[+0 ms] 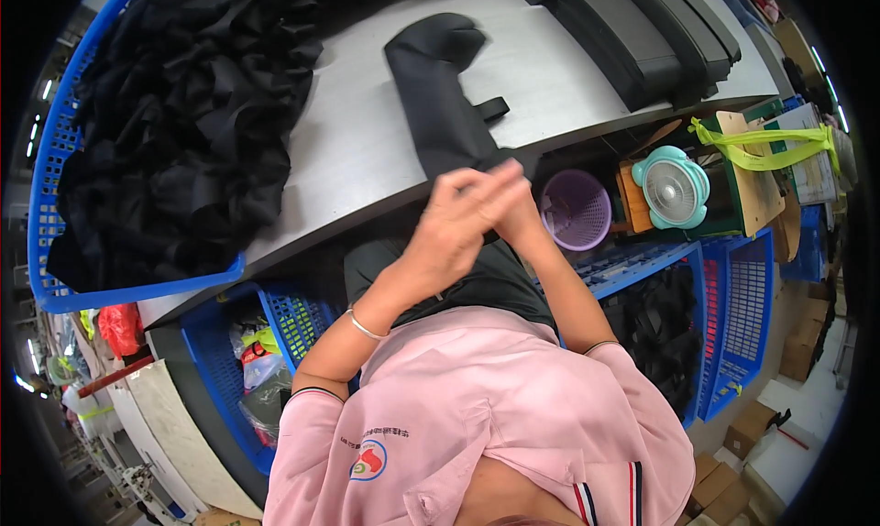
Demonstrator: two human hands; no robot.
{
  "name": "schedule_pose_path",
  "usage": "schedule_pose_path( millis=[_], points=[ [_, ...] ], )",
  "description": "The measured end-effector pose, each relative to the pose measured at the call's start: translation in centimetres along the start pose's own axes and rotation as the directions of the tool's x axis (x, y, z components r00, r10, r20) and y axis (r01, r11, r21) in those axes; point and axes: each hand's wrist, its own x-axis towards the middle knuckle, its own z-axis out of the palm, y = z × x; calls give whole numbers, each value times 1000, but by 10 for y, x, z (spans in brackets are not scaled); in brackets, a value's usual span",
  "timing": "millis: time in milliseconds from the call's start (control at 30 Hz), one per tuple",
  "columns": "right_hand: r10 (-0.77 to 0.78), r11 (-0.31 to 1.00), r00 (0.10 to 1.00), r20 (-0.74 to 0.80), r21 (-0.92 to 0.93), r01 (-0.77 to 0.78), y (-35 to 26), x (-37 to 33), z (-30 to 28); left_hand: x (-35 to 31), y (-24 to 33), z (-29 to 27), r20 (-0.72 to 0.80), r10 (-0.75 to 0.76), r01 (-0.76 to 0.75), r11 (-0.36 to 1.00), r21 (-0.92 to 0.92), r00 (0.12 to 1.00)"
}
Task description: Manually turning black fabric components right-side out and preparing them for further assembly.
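Observation:
A long black fabric piece (pixel 435 100), pouch-like and bent over at its far end, lies on the grey table (pixel 348 95). A short black loop (pixel 492 111) sticks out from its right side. At the table's front edge, both hands meet by the piece's near end. My left hand (pixel 449 228) has its fingers stretched out to the right across the other hand, slightly smeared by motion. Behind it, my right hand (pixel 521 216) is partly covered, and its fingers are hidden. Whether either hand grips the fabric cannot be made out.
A blue basket (pixel 137 299) heaped with black fabric stands at left. Stacked black padded pieces (pixel 623 40) lie far right. Below the table are a purple bin (pixel 576 210), a teal fan (pixel 672 187) and blue crates (pixel 738 315).

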Motion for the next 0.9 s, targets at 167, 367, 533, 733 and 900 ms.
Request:
schedule_pose_path(
  millis=[167,367,533,733,900],
  points=[
    [431,498,901,59,817,-291,-26,15,-7,-33,9,-18,-305,-202,210,978,-8,931],
    [465,311,885,17,933,-182,-59,7,-11,-30,9,16,-398,-331,343,938,-45,855],
    [438,194,899,21,974,-118,-61,-7,-7,-11,13,22,-543,-414,384,907,-174,731],
    [368,-18,919,142,989,-146,-41,-14,-6,-6,17,30,-631,-288,247,957,-155,720],
    [379,-68,906,189,982,-176,-47,-23,-8,-3,17,26,-697,-215,337,941,41,684]
  ],
)
